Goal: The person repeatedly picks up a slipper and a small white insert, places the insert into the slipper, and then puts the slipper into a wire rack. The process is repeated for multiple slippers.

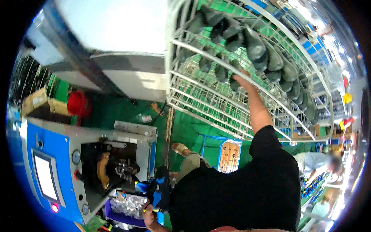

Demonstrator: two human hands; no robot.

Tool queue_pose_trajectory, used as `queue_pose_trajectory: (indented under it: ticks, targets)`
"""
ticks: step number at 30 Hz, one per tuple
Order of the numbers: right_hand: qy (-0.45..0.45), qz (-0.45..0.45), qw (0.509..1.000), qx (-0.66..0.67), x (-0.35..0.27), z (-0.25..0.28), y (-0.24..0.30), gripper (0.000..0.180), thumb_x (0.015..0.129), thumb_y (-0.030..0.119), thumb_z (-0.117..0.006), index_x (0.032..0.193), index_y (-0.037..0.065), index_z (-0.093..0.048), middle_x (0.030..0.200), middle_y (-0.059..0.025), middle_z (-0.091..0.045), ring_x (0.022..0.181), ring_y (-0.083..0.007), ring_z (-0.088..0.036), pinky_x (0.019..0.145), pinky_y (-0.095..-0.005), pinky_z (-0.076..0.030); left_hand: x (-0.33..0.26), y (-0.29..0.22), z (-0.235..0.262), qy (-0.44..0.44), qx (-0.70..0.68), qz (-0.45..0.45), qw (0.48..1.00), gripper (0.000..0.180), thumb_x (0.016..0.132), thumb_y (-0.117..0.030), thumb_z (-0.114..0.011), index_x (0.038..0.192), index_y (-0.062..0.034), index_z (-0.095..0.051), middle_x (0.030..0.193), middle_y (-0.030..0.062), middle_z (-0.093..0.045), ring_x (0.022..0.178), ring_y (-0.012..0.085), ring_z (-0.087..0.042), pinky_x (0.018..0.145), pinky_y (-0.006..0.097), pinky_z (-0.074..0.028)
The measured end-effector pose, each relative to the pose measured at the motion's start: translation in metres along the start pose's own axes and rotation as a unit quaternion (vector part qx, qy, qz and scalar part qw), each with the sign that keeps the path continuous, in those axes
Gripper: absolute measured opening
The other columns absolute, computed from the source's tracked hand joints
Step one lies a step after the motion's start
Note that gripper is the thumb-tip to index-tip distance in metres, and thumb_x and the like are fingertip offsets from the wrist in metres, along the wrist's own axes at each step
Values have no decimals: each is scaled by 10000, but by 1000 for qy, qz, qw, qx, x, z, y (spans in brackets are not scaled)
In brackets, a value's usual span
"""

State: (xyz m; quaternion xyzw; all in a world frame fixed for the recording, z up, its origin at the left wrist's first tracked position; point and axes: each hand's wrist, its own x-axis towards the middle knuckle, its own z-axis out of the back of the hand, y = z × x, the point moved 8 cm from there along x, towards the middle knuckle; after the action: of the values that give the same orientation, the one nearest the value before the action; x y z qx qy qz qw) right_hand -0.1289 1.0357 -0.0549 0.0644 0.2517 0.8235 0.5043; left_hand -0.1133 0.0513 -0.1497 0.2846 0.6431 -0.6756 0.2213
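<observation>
Rack (pixel 216 104) white coated wire; shoe lasts (pixel 255 46) dark glossy plastic.

Green floor, white rack, blue machine

Dark grey-green shoe lasts (pixel 255 46) on white wire rack (pixel 201 100); blue machine (pixel 46 154); red bucket (pixel 77 103); green floor (pixel 185 131).

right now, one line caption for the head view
Right hand reaches dark shoe pieces on a white wire rack.
</observation>
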Motion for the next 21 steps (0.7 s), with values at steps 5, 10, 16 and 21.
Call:
queue_pose_trajectory:
  ticks: [5,10,16,21]
  targets:
    - [-118,171,974,89,-56,-25,58,602,903,392,-714,1342,-6,-610,1064,-131,-711,867,-272,-675,778,-435,-523,-178,32,124,-256,-198,-111,940,629,974,-439,-648,1387,23,-544,1306,187,-633,1096,328,-657,956,492,-556]
    - [-134,194,972,-18,-204,-81,94,496,996,269,-646,1388,-28,-580,1382,-230,-611,1231,-352,-617,1034,-426,-498,-260,116,211,-260,-343,-127,894,617,913,-250,-727,1439,-11,-510,1344,150,-630,1199,267,-630,990,397,-513]
    - [320,463,825,56,-428,-226,333,294,987,103,-655,1255,-16,-683,1076,-128,-743,991,-193,-697,914,-283,-524,-173,162,233,-366,307,48,877,389,843,-401,-741,1068,-87,-780,1314,258,-623,1305,455,-514,1152,496,-367]
    - [402,580,708,16,-574,-250,424,306,985,108,-653,1257,-31,-672,1126,-135,-742,986,-212,-705,895,-333,-540,-152,149,230,-465,361,53,807,391,781,-489,-786,948,-136,-790,1067,175,-670,1165,371,-592,1056,527,-421]
